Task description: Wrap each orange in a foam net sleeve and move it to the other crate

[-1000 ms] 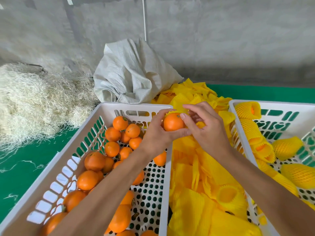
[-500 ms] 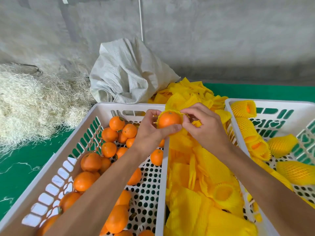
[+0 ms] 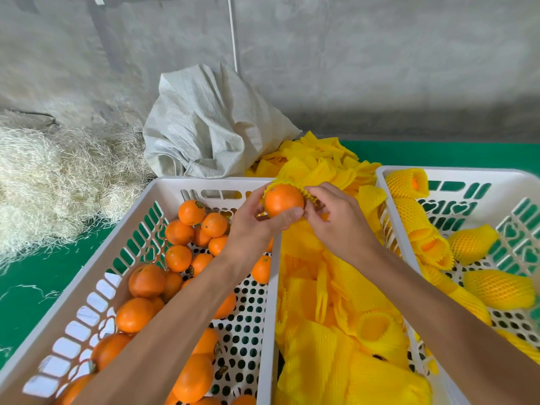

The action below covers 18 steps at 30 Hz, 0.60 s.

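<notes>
A rough grey wall (image 3: 365, 68) is seen behind, crossed by a thin white cord (image 3: 233, 30) hanging down it. The bench (image 3: 438, 154) is covered in green. A crumpled white sack (image 3: 210, 124) is set against the wall, and a heap of pale straw (image 3: 52, 182) is piled at the left

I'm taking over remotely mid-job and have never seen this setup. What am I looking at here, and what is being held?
There is no machine: a person works with bare hands, and the single picture comes from a camera worn on their head, looking down. The left hand grips an orange; the right hand pinches a yellow foam sleeve at its far side, only starting to cover it. The left crate holds bare oranges. The right crate holds wrapped ones. Between them lies a pile of sleeves. Behind are a white sack and straw on green ground.
</notes>
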Motion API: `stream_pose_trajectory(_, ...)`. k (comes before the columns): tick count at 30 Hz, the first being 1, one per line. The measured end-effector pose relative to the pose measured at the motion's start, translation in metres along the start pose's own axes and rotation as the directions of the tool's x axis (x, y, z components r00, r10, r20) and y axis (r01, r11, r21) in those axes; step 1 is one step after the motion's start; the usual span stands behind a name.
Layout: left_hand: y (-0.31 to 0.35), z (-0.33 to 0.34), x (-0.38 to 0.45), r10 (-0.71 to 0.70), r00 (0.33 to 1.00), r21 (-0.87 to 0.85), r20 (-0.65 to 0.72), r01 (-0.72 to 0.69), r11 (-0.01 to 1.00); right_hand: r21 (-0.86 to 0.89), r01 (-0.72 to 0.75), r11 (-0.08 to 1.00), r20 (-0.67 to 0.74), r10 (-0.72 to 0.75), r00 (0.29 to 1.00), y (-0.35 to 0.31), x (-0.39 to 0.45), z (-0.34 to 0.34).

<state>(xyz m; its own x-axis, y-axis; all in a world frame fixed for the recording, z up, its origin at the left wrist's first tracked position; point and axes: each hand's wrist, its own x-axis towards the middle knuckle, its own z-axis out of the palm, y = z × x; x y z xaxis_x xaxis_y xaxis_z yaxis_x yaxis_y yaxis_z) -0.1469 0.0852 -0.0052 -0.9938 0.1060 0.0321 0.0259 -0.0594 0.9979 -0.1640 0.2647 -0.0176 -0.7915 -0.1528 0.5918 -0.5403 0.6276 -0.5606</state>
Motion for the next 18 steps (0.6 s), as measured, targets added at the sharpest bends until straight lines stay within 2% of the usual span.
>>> stream_pose_trajectory(3, 0.000, -0.005, 0.002, -0.015, 1.000, 0.023, 0.010, 0.015, 1.000, -0.041, 0.042, 0.998, -0.039, -0.043, 0.998, -0.003, 0.001, -0.005)
stream_pose_trajectory(7, 0.000, -0.008, 0.005, 0.020, 0.989, 0.161, -0.144, 0.003, 0.987, -0.132, 0.232, 0.964, -0.087, -0.244, 0.966, -0.013, 0.001, -0.010)
stream_pose_trajectory(9, -0.003, -0.006, 0.003, 0.062, 0.984, 0.184, -0.168, -0.030, 0.982, -0.137, 0.287, 0.948, -0.096, -0.301, 0.949, -0.019, 0.000, -0.007)
stream_pose_trajectory(13, -0.007, -0.004, 0.001, 0.055, 0.983, 0.081, -0.176, -0.041, 0.996, -0.020, 0.175, 0.984, -0.087, -0.176, 0.981, -0.019, -0.002, -0.004)
stream_pose_trajectory(18, -0.006, -0.004, 0.004, 0.093, 0.984, -0.050, -0.152, -0.101, 0.994, 0.000, 0.024, 1.000, 0.091, -0.024, 0.996, -0.008, -0.006, 0.002)
